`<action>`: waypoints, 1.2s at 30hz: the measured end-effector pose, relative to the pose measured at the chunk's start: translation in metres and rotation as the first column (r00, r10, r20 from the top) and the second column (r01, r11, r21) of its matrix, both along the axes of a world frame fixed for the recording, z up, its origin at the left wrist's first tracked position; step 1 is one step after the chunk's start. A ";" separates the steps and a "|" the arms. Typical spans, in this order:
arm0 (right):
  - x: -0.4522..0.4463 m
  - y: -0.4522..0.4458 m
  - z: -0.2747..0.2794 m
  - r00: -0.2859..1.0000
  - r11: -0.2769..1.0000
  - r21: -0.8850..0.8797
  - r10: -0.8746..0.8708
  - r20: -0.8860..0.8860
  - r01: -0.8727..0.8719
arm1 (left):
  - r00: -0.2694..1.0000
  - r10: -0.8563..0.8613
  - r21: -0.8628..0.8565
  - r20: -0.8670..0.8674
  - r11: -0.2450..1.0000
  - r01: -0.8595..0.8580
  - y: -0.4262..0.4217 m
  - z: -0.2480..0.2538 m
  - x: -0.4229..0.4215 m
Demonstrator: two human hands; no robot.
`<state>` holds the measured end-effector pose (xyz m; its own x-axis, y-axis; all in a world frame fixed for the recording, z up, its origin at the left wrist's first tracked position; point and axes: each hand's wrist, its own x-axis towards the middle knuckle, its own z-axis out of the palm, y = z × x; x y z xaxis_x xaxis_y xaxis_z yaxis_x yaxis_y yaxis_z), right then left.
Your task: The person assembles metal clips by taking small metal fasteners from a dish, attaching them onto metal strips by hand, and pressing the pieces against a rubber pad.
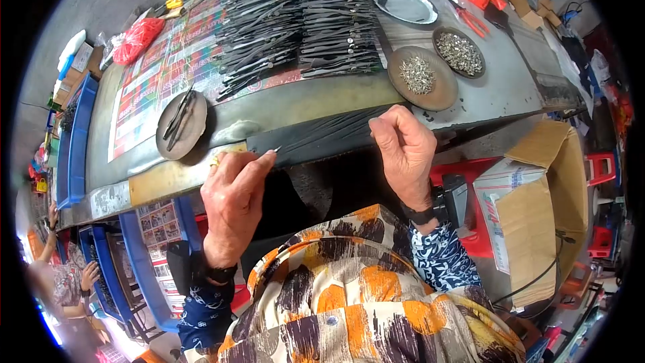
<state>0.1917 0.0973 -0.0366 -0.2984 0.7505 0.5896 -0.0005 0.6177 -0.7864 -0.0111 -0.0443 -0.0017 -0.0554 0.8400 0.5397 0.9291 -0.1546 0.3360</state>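
Note:
My left hand point(235, 191) is at the table's front edge, its thumb and index finger pinched on a tiny pale metal piece point(277, 150). To the right, my right hand point(404, 151) is closed with fingers curled in; what it holds, if anything, is hidden. Between the hands a black strip point(316, 136) lies along the table edge. Above my right hand sits a round dish point(440, 94) of small silvery pieces point(416, 75), beside a darker bowl point(459, 52) of metal bits. A brown dish point(181, 124) with black tweezers stands above my left hand. Rows of black strips point(302, 20) cover the table's back.
An oval white tray point(404, 5) and red-handled pliers point(470, 21) lie at the back right. An open cardboard box point(531, 208) stands right of my right arm. Blue crates point(74, 141) line the left. Another person's hand point(90, 275) shows at the lower left.

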 end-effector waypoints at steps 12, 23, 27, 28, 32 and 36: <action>-0.004 0.003 0.003 1.000 0.998 0.058 -0.003 0.025 0.002 | 0.972 -0.152 -0.110 -0.179 0.985 0.134 0.065 -0.011 0.035; -0.001 -0.004 0.001 0.998 0.997 0.071 -0.003 0.056 -0.001 | 0.944 -0.011 -0.022 0.331 1.000 0.019 0.026 0.012 0.014; -0.005 -0.005 0.002 0.999 0.998 0.061 -0.007 0.037 0.005 | 0.970 -0.072 0.032 0.231 0.997 0.067 0.023 0.010 0.006; -0.005 -0.005 0.002 1.000 0.998 0.057 -0.011 0.028 0.009 | 0.974 -0.067 0.021 0.215 0.998 0.064 0.024 0.009 0.006; -0.004 -0.004 0.001 0.998 0.995 0.102 -0.027 0.058 0.021 | 0.977 -0.086 0.012 0.193 0.996 0.085 0.040 -0.003 0.012; -0.003 -0.006 0.004 0.996 0.997 0.074 -0.025 0.088 0.019 | 0.995 -0.093 0.043 0.018 0.995 0.093 0.058 -0.013 0.026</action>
<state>0.1885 0.0916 -0.0322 -0.3358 0.7132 0.6153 0.0817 0.6728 -0.7353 0.0153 0.0133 -0.0148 0.0105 0.8186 0.5743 0.9031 -0.2544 0.3461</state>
